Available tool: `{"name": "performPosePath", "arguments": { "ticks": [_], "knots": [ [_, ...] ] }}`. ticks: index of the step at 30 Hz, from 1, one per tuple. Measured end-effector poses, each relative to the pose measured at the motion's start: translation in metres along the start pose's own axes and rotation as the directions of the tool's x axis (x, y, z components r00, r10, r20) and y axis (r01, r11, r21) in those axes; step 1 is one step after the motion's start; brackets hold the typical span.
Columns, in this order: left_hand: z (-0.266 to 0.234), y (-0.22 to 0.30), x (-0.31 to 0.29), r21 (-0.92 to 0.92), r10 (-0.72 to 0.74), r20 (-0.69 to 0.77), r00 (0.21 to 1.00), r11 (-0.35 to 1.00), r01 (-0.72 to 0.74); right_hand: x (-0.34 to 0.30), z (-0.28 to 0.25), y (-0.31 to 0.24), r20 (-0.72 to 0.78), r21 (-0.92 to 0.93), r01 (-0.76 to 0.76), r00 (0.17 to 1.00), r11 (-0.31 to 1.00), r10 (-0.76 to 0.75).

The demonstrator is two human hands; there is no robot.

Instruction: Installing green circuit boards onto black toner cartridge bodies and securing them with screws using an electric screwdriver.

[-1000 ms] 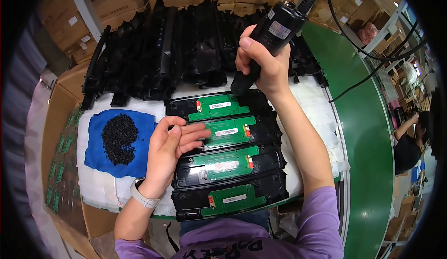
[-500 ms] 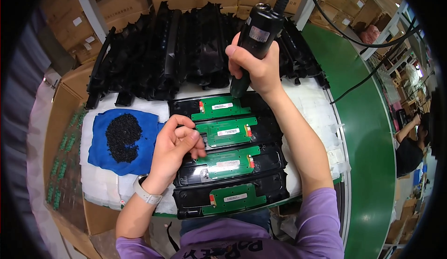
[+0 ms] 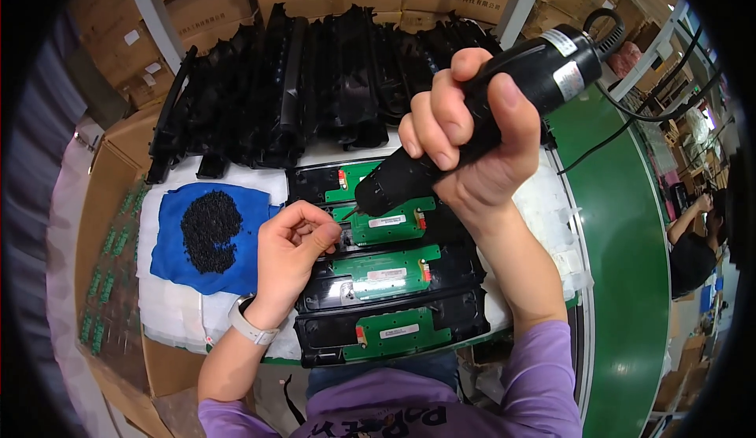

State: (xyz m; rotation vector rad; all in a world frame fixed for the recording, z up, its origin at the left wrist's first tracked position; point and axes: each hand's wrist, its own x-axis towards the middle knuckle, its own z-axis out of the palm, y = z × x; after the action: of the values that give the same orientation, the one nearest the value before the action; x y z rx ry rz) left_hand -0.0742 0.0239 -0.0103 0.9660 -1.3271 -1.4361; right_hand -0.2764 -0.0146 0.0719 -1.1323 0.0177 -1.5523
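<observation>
Screwdriver (image 3: pixel 543 76) in right hand (image 3: pixel 496 169); white margin (image 3: pixel 561 237) right of 4 panels (image 3: pixel 458 271).

I can't see whether the curled left hand (image 3: pixel 295 241) holds anything; its own fingers hide that. The black power screwdriver (image 3: pixel 543 72), its middle covered by the right hand (image 3: pixel 484 135), blocks much of the top green circuit board (image 3: pixel 337 195). The black bits (image 3: pixel 211 229) at left are too small for me to identify. The lower edge cuts off the purple shirt (image 3: pixel 378 402).
</observation>
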Motion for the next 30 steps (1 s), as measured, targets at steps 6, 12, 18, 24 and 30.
{"name": "performPosePath", "arguments": {
  "ticks": [6, 12, 18, 24, 30],
  "knots": [
    [0.001, -0.001, 0.001, -0.059, -0.015, 0.051, 0.999, 0.998, 0.018, -0.007, 0.005, 0.001, 0.011, 0.015, 0.007, 1.000, 1.000, -0.007],
    [0.000, 0.000, 0.000, -0.065, -0.023, 0.063, 0.998, 0.998, 0.027, -0.008, 0.007, 0.000, 0.042, 0.008, 0.005, 0.999, 1.000, -0.005],
    [0.000, -0.003, 0.000, -0.075, -0.033, 0.107, 0.994, 0.996, 0.041, -0.011, 0.009, 0.002, 0.013, 0.018, -0.026, 1.000, 1.000, 0.025],
    [-0.004, -0.004, -0.003, -0.092, -0.071, 0.124, 0.990, 0.992, 0.083, -0.008, 0.016, 0.005, -0.168, -0.030, -0.058, 0.984, 0.998, 0.052],
    [-0.033, 0.030, -0.002, 0.564, 0.277, 0.022, 0.961, 0.790, -0.241, 0.022, -0.006, 0.006, -0.183, -0.419, -0.125, 0.982, 0.899, 0.051]
  ]
}}
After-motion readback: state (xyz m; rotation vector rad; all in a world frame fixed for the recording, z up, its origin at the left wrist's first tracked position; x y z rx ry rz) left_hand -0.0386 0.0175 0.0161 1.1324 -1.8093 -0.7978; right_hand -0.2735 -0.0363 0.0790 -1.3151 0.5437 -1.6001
